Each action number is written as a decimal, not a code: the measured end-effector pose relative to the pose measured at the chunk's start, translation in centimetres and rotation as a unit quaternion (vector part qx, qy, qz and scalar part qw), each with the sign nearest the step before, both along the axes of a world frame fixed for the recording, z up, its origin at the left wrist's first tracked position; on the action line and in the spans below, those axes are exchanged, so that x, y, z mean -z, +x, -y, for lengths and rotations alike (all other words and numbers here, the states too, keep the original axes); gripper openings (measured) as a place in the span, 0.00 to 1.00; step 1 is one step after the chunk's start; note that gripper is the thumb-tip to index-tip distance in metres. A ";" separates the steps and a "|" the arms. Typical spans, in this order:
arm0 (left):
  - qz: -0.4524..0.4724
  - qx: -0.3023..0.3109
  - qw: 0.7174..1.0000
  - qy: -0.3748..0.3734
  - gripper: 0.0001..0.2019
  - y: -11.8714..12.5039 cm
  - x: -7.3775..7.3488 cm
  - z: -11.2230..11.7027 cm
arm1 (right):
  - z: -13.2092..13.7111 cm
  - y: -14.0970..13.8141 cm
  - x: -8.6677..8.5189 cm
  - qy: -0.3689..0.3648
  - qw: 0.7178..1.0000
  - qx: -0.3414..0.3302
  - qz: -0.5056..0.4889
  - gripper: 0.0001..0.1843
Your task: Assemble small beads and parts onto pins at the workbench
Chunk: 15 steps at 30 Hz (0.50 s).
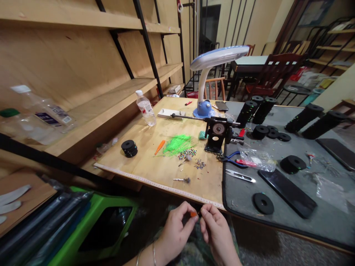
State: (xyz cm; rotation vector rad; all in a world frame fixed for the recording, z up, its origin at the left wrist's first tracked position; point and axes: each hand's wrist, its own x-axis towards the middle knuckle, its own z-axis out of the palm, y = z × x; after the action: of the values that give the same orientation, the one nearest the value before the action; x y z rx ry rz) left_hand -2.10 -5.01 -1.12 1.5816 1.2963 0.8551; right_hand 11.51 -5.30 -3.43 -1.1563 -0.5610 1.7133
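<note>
Just off the table's front edge, my left hand [177,228] pinches a small orange piece [193,214] between thumb and forefinger. My right hand [215,226] is right beside it, thumb and fingertips pressed together near the orange piece; what they grip is too small to make out. On the wood beyond lie a pile of thin bright green strands [179,144], a heap of multicoloured beads [187,153], small metal bits [200,164] and a pointed orange stick [159,147]. A short white-stemmed piece [181,180] lies closest to my hands.
A small black machine with a dial [218,129] and long rod stands mid-table before a blue-white desk lamp [205,107]. The grey mat [238,203] carries thread snips [240,175], blue-handled pliers [231,157], a phone [287,192] and black foam spools [263,203]. A bottle [146,109] stands left.
</note>
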 end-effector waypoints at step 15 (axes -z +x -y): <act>0.099 0.012 0.992 -0.071 0.02 -0.1 0.3 0.0 | -0.2 0.4 0.2 0.016 0.999 0.024 0.013 0.22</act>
State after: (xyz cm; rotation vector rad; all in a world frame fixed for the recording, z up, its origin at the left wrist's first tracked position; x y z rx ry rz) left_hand -2.16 -5.02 -1.39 1.3618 1.1678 0.8625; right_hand 11.87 -5.08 -3.65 -1.1619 -0.5695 1.6443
